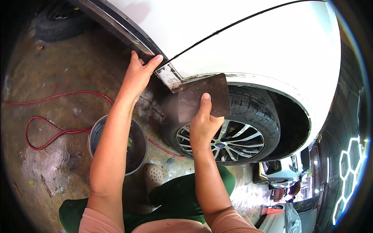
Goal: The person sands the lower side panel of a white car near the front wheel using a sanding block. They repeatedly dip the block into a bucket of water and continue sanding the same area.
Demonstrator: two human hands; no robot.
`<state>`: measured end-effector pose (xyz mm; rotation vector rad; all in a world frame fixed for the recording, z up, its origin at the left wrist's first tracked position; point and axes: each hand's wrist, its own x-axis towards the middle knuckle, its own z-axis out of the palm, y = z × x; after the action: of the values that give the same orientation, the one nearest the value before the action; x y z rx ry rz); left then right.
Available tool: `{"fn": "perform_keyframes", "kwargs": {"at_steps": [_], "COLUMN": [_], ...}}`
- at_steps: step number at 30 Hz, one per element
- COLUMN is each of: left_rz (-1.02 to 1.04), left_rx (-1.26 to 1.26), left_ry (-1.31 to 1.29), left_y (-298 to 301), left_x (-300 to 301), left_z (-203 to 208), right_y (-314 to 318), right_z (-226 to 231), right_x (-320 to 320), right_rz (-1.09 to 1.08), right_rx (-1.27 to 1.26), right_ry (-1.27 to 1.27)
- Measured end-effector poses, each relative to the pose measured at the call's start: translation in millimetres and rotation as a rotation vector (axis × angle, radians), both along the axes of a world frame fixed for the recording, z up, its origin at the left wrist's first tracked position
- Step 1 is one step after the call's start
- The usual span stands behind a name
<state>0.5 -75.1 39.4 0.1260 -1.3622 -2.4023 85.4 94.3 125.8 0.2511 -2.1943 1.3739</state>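
My right hand (205, 132) pinches a thin, dark grey-brown sheet of sandpaper (194, 97), thumb on its near face and fingers mostly hidden. The sheet hangs in front of the wheel arch and covers part of the tire (248, 106). At the lower corner of the white car body (248, 42), my left hand (140, 73) is spread against the dark sill (136, 40), thumb toward the panel edge. Its remaining fingers are partly hidden below the sill. Between the two hands shows a scuffed, dirty patch (169, 75) of the body's lower edge.
A grey bucket (143, 136) stands below my left forearm, partly covered by it. A red hose (66, 132) loops across the wet concrete floor (58, 77). A loose wheel (62, 23) lies at the far left. Another vehicle (278, 171) and an orange cone (272, 210) are at the right.
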Motion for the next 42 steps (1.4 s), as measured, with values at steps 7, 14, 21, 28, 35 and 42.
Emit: {"fn": "perform_keyframes", "kwargs": {"at_steps": [7,14,21,28,35,42], "left_rz": [-0.018,-0.004,-0.051,-0.08,-0.08,-0.102], "left_rx": [0.035,0.071,0.017,0.044,0.052,0.033], "left_ry": [0.002,0.035,-0.032,-0.022,-0.018,-0.013], "left_y": [2.2,0.1,-3.0,-1.9,-0.4,-5.9], "left_x": [2.7,1.5,4.7,5.4,7.6,4.2], "left_z": [7.4,5.7,7.0,9.7,13.0,6.3], "right_y": [9.7,-3.2,-3.3,-0.5,-4.8,-9.6], "right_z": [-1.1,0.4,3.1,3.5,11.4,4.1], "right_x": [-3.6,-3.4,-1.7,-3.3,0.6,-1.3], "right_rz": [0.046,0.053,-0.012,0.009,0.001,-0.045], "right_rx": [-0.021,-0.127,-0.047,-0.08,-0.15,-0.012], "right_ry": [-0.088,0.089,0.023,0.043,0.049,0.141]}}
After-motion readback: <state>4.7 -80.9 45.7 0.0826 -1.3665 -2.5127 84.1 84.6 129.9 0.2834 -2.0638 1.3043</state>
